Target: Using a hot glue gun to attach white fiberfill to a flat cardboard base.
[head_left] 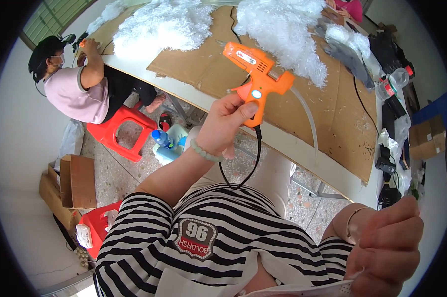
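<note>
An orange hot glue gun [257, 74] is held up by its handle in my left hand [226, 121], above the near edge of the table. Its nozzle points to the upper left. From its back end a long clear glue stick [310, 119] hangs in a curve. A black cord [258, 148] loops down from the handle. My right hand [387, 245] is raised close at the lower right, fingers curled closed. It is beside the edge of a white face mask [327, 289]; what its fingertips hold, if anything, is hidden.
Brown cardboard [332, 126] covers the table, with fluffy white fibre piles [164, 24] along the far side. Bottles [399, 79] and black adapters [386, 161] line the right. At left a co-worker [79, 84] sits on a red stool [122, 131]; cardboard boxes [77, 180] stand nearby.
</note>
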The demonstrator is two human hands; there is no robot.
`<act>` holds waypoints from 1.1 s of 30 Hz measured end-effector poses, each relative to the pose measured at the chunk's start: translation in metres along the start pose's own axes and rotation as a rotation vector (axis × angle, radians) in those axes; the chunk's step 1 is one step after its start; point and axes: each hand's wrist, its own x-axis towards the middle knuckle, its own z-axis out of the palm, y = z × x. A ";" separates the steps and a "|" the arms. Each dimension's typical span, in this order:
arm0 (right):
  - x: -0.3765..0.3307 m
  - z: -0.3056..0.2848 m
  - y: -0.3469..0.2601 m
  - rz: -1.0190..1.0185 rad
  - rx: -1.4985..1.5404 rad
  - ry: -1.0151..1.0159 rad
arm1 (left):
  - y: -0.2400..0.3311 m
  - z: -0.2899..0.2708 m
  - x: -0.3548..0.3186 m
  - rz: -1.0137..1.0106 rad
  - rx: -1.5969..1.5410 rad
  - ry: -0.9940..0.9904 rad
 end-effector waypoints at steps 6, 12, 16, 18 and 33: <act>0.008 -0.002 0.009 -0.047 -0.167 -0.136 | -0.010 0.006 0.004 0.027 0.003 0.031; -0.009 -0.001 0.006 0.008 -0.070 -0.065 | -0.007 0.007 0.006 -0.021 0.063 0.046; -0.022 -0.001 0.007 0.026 -0.023 0.014 | -0.006 0.006 0.007 -0.022 0.071 0.042; -0.025 -0.001 0.011 0.007 -0.017 0.067 | -0.005 0.007 0.011 -0.016 0.069 0.038; 0.011 0.007 0.019 -0.033 0.696 -0.291 | -0.013 0.006 0.007 0.001 0.010 -0.002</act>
